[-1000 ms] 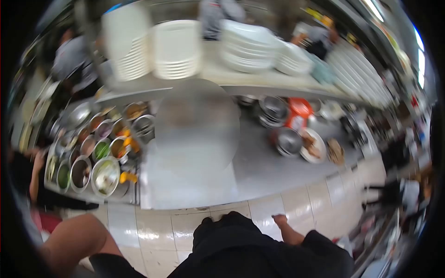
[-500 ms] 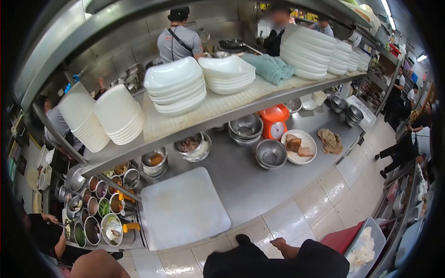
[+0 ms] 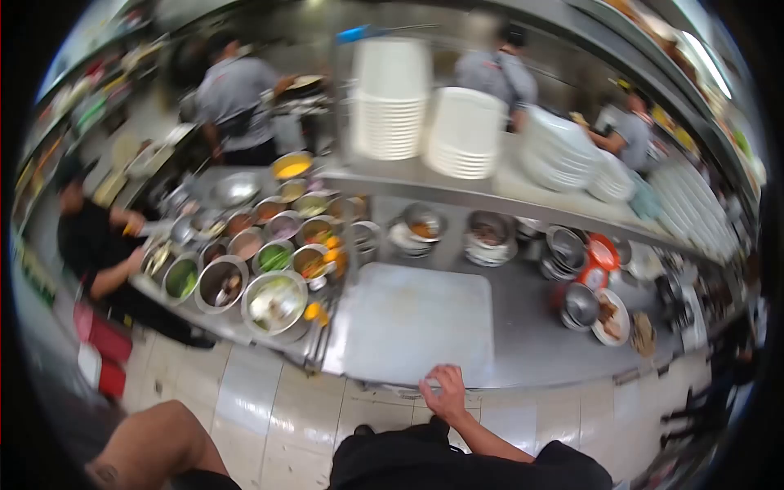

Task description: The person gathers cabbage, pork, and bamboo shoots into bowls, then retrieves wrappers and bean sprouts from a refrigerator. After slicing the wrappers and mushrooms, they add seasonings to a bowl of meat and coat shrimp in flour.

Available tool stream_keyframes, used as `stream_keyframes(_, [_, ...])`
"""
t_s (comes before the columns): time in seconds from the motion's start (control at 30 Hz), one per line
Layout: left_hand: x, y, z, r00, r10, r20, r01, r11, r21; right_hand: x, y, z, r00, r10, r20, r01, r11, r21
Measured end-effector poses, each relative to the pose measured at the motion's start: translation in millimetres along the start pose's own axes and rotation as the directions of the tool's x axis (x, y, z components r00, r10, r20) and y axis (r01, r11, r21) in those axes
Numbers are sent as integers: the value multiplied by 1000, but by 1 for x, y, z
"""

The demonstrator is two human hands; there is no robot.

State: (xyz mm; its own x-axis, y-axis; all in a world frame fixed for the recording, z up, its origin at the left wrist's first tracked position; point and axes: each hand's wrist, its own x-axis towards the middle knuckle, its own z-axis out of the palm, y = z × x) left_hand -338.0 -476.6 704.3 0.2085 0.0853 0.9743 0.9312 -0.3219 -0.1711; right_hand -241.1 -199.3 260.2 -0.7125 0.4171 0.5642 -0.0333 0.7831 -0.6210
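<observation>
My right hand point(image 3: 443, 394) hangs by the front edge of the white cutting board point(image 3: 412, 322), its fingertips overlapping the edge in this view. The fingers are loosely bent and a little apart, with nothing visible in them. On my left side only the bent arm point(image 3: 159, 445) shows; the left hand is out of sight. Left of the board stand metal pots of ingredients, among them a large pot with pale contents point(image 3: 276, 304) and one with chopped greens point(image 3: 273, 258).
Stacked white dishes point(image 3: 390, 106) fill the shelf above the steel counter point(image 3: 531, 327). Farther right are metal bowls point(image 3: 581, 306), an orange scale point(image 3: 603, 253), a plate of meat point(image 3: 618, 327) and a brown cloth point(image 3: 643, 335). A person in black point(image 3: 98, 237) works at left; others stand behind the shelf.
The view has swung left, bringing more of the ingredient pots and the person in black into sight. My right hand has come up from low over the floor to the cutting board's front edge.
</observation>
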Motion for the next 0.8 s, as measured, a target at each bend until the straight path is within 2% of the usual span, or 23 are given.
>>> stream_keyframes(0.07, [-4, 14, -35, 999, -26, -22, 27, 998, 57, 10, 5, 47, 998, -3, 62, 5, 999, -47])
stream_keyframes(0.13, [-8, 14, -67, 996, -75, -48, 80, 991, 112, 18, 5, 72, 990, 94, 102, -83, 991, -102])
stream_keyframes(0.17, [-12, 8, -84, 990, -118, -78, 128, 983, 132, 16, 13, 83, 989, 99, 108, -80, 983, -168])
stream_keyframes(0.23, [-32, -14, -116, 957, -239, -165, 259, 959, 115, 10, 20, 94, 993, 86, 76, -64, 963, -262])
stream_keyframes(0.27, [-47, -32, -131, 957, -243, -161, 264, 956, 129, 10, 21, 97, 997, 63, 39, -49, 956, -291])
stream_keyframes(0.33, [-98, -91, -162, 894, -443, -74, 431, 892, -136, 10, 16, 102, 993, 105, 44, -84, 936, -342])
stream_keyframes(0.37, [-110, -111, -147, 735, -608, -301, 542, 793, -277, 11, 14, 104, 988, 149, 37, -121, 907, -402])
stream_keyframes(0.43, [-151, -170, -185, 543, -816, -199, 805, 573, -154, 11, 12, 105, 982, 186, 43, -148, 884, -443])
stream_keyframes(0.5, [-187, -227, -202, 328, -906, -268, 877, 398, -270, 13, 9, 108, 972, 230, 37, -184, 855, -485])
stream_keyframes(0.57, [-218, -274, -226, 191, -946, -263, 975, 213, -59, 15, 5, 108, 967, 254, 19, -207, 828, -521])
stream_keyframes(0.63, [-252, -315, -254, 220, -960, -173, 976, 217, 37, 20, 5, 109, 965, 259, -43, -240, 804, -544])
stream_keyframes(0.7, [-257, -340, -265, 100, -978, -185, 987, 74, 143, 23, 4, 107, 973, 228, -24, -216, 878, -427])
stream_keyframes(0.73, [-264, -352, -277, 97, -982, -159, 970, 58, 235, 29, 1, 114, 932, 339, -130, -363, 862, -353])
stream_keyframes(0.77, [-272, -366, -292, 96, -986, -138, 943, 46, 329, 50, -16, 122, 927, 349, -137, -375, 853, -362])
stream_keyframes(0.8, [-283, -382, -311, 66, -988, -138, 926, 9, 378, 73, -35, 132, 948, 279, -154, -314, 897, -311])
